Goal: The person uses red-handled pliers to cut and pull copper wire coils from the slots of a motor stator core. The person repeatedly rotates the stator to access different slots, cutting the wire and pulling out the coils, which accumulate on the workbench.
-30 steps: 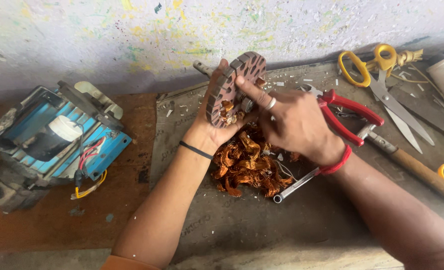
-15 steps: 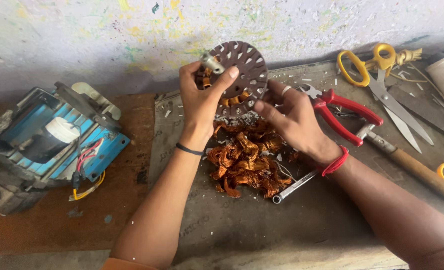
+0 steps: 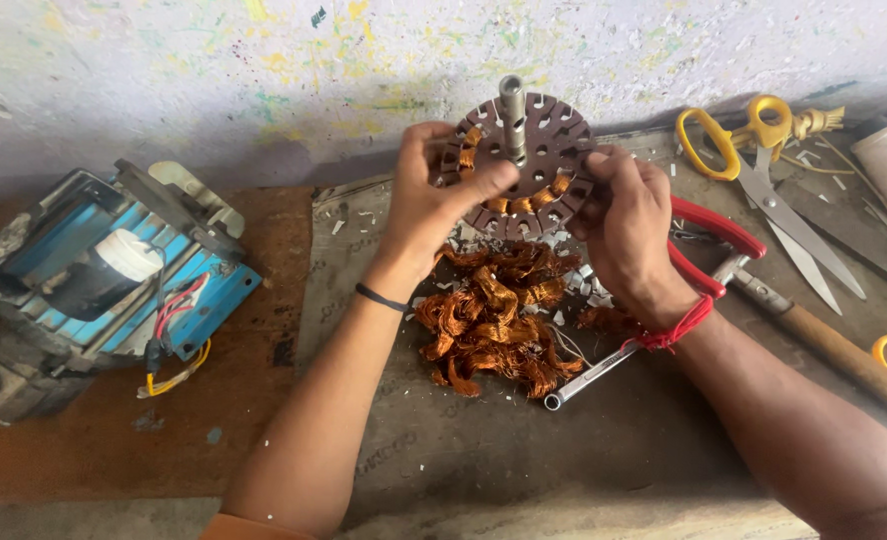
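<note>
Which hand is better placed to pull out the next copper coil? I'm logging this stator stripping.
Probably the left hand: its thumb already lies across the stator face beside the remaining copper windings. The right hand grips the rim, steadying it.

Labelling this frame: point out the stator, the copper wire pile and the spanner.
stator (image 3: 549, 150): head view, on its slotted brown face, right of the shaft.
copper wire pile (image 3: 489, 325): head view, middle of the tangle.
spanner (image 3: 589, 375): head view, mid-shank, below the right wrist.
</note>
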